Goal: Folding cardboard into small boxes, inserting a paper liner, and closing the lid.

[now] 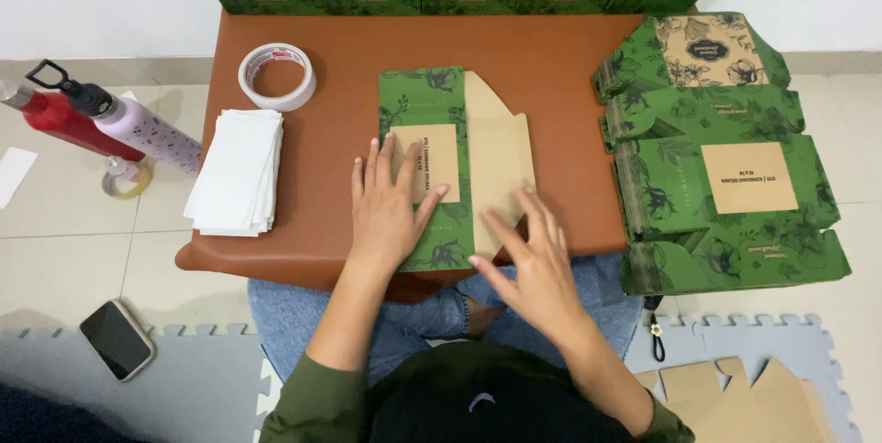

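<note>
**Flat box pressed down on the counter**

A flat green box (427, 163) with a tan label is laid at the middle of the brown counter (542, 62), its plain brown flap (501, 153) turned out to the right. The left hand (390, 204) is spread flat on the green panel and label, fingers released and grasping nothing. The right hand (533, 255) is pressed open on the flap's lower edge, also grasping nothing. A stack of the same green boxes (721, 158) is kept on the right, overhanging the counter. A pile of white sheets (237, 172) and a tape roll (277, 75) are placed on the left. Two bottles (106, 121) and a phone (117, 339) are left on the floor.
</note>
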